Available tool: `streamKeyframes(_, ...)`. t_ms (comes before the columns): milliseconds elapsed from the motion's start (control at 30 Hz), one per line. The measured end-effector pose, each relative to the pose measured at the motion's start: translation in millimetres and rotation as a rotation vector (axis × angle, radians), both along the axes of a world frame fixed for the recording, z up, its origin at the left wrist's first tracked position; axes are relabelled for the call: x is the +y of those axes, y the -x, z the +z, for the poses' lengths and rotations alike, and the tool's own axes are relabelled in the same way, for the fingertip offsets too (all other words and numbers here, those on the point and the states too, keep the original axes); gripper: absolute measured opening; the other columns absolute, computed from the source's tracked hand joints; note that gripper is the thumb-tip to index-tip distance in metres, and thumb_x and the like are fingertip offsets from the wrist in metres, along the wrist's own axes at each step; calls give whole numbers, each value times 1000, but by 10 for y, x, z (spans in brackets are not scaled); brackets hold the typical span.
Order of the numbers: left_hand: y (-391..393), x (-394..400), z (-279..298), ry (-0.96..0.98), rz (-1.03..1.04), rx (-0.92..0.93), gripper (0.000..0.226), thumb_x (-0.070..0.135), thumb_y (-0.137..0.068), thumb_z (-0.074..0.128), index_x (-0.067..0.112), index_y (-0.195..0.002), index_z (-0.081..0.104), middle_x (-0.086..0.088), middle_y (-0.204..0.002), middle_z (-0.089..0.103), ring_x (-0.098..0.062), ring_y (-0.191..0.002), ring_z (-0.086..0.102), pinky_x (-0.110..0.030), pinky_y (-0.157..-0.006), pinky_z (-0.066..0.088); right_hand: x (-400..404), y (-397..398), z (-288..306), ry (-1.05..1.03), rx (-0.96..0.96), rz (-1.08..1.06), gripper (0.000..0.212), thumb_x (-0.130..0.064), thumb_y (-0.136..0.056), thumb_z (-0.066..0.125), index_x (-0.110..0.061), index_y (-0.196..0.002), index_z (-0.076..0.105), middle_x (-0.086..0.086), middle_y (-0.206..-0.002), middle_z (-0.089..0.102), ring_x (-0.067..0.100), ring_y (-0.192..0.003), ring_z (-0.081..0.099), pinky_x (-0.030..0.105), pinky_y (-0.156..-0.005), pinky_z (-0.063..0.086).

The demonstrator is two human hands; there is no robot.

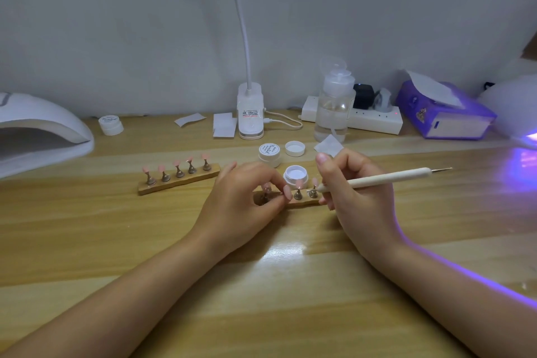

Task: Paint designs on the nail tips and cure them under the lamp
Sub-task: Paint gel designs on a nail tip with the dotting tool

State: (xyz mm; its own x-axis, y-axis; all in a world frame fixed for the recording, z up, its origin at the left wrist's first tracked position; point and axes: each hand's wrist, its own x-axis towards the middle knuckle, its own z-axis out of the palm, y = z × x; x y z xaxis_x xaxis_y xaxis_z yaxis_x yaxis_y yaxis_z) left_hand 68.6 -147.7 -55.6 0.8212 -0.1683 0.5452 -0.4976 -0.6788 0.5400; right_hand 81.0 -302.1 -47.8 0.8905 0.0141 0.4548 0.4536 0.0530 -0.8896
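Hands first: the left hand (pixel 247 192) curls its fingers round one small metal stand on the near wooden holder (pixel 302 201), pinching it, likely to steady that nail tip (pixel 266 186) for painting. Opposite it, the right hand (pixel 351 186) grips a white dotting pen (pixel 386 177) like a pencil, its working end low beside the pink tips, its spare metal point aimed off to the right.

Across the table (pixel 261 285), a white curing lamp (pixel 37 136) waits at the far left with its mouth open toward the work; violet light spills in from a second lamp (pixel 523 113) at the right edge. Between them, a second holder (pixel 178 177) carries five pink tips, set well apart from the hands. Just behind the near holder sits an open gel pot (pixel 295 175), close enough for quick reloading; its lid (pixel 295 148) and a closed pot (pixel 269 154) lie behind it.
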Motion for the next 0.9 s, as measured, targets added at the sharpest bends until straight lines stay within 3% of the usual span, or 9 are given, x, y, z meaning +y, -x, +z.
streamKeyframes(133, 57, -14, 46, 113, -47, -228, 7, 19, -75, 66, 20, -71, 60, 11, -87, 62, -5, -86, 60, -38, -80, 46, -8, 5, 9, -33, 25, 19, 33, -38, -75, 57, -16, -54, 44, 1, -41, 50, 6, -37, 44, 13, -45, 37)
streamKeyframes(233, 110, -38, 66, 129, -105, -310, 14, 8, -75, 69, 15, -69, 58, 4, -83, 64, -5, -74, 60, -19, -65, 46, -21, -13, 1, -57, 44, 29, 33, -40, -75, 56, -18, -54, 44, 0, -38, 47, 10, -37, 43, 13, -45, 37)
streamKeyframes(333, 171, -74, 60, 185, -202, -183, 14, -1, -73, 68, 10, -69, 61, 3, -79, 66, -3, -70, 61, -19, -50, 47, -27, -31, -10, -69, 49, 34, 32, -39, -76, 56, -20, -54, 44, -3, -38, 46, 13, -39, 45, 18, -46, 39)
streamKeyframes(467, 218, -103, 46, 254, -295, 34, 17, 1, -73, 64, 19, -72, 62, -1, -75, 65, -8, -64, 65, -24, -51, 51, -21, -29, -4, -82, 42, 45, 30, -37, -76, 57, -14, -61, 44, -4, -40, 51, 10, -38, 47, 18, -44, 40)
streamKeyframes(567, 219, -96, 24, 250, -353, 103, 18, -6, -74, 64, 12, -74, 65, -6, -77, 65, -8, -65, 67, -23, -50, 50, -20, -31, 4, -106, 53, 63, 27, -34, -76, 56, -12, -67, 43, -5, -42, 54, 9, -38, 48, 18, -43, 40)
streamKeyframes(767, 192, -78, -3, 322, -389, 234, 8, -1, -76, 64, 6, -76, 69, -11, -77, 67, -16, -69, 67, -46, -60, 54, -27, -20, 11, -108, 42, 104, 17, -22, -81, 59, -13, -74, 46, 1, -44, 54, 4, -39, 50, 10, -41, 37)
streamKeyframes(833, 191, -79, -9, 365, -385, 229, 9, -3, -76, 64, 4, -76, 69, -11, -77, 68, -15, -69, 69, -42, -61, 55, -35, -28, 3, -103, 53, 129, 14, -11, -85, 58, -13, -77, 47, 1, -45, 54, 3, -41, 51, 11, -43, 39)
streamKeyframes(900, 185, -80, -13, 416, -376, 207, 13, -7, -75, 65, 4, -81, 70, -10, -78, 69, -12, -69, 70, -26, -61, 55, -42, -40, -6, -113, 79, 156, 17, -4, -86, 58, -14, -78, 46, -2, -46, 54, 4, -44, 52, 14, -44, 42)
